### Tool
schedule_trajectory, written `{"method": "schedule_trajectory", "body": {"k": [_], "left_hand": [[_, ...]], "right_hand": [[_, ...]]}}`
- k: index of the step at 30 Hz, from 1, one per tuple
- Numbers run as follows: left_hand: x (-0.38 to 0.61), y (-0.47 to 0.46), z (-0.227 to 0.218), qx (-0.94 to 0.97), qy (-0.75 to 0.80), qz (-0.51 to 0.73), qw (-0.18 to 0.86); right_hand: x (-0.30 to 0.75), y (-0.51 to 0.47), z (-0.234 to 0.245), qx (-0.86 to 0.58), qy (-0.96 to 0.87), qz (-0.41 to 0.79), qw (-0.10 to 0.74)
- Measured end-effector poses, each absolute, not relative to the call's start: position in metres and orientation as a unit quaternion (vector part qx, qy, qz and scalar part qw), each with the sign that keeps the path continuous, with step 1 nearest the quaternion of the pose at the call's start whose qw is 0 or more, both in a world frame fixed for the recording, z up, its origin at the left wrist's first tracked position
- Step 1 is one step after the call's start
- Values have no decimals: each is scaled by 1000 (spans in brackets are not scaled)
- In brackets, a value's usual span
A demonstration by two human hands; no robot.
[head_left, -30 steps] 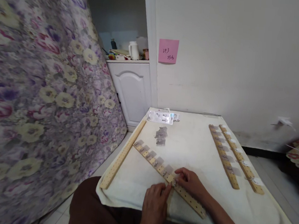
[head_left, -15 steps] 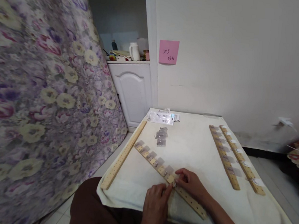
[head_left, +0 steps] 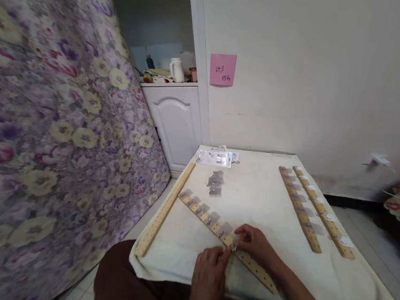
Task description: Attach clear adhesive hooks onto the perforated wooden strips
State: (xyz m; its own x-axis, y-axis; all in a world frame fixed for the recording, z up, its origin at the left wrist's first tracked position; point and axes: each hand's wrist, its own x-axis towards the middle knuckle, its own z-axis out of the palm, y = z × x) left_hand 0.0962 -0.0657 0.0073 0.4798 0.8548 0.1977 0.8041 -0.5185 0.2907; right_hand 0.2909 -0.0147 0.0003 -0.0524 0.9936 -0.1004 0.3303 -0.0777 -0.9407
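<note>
A wooden strip (head_left: 218, 231) with a row of holes lies slantwise on the cloth-covered table, carrying several small metal pieces with clear plastic tabs along its far part. My right hand (head_left: 255, 244) is closed in a pinch over the strip, around a small shiny metal piece (head_left: 235, 248). Its fingers hide most of that piece. From the near side, my left hand (head_left: 209, 274) has its fingers curled together, with the fingertips against the strip's edge just beside the same piece. The strip's near end (head_left: 267, 280) shows bare holes.
A small pile of clear plastic tabs (head_left: 215, 183) lies beyond the strip. Clear packaging (head_left: 214, 158) rests at the back edge. Another wooden strip (head_left: 160, 219) lies left. Two fitted strips, one with clear tabs (head_left: 300, 209) and one with white discs (head_left: 324, 214), lie right.
My two hands stay at the same spot on the strip, with only a slight shift of the fingers around the metal piece. The view has turned slightly.
</note>
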Motion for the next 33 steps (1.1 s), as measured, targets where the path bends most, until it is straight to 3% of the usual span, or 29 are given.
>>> {"method": "schedule_trajectory", "body": {"k": [16, 23, 29, 33], "left_hand": [[96, -67, 3, 858, 474, 191, 57], [78, -50, 0, 876, 402, 260, 55], [68, -36, -5, 857, 432, 277, 49], [71, -35, -16, 849, 461, 253, 54]], "right_hand": [[298, -18, 5, -563, -581, 453, 376], [308, -17, -1, -575, -529, 471, 411], [322, 12, -10, -570, -493, 488, 440], [313, 54, -8, -589, -509, 476, 410]]}}
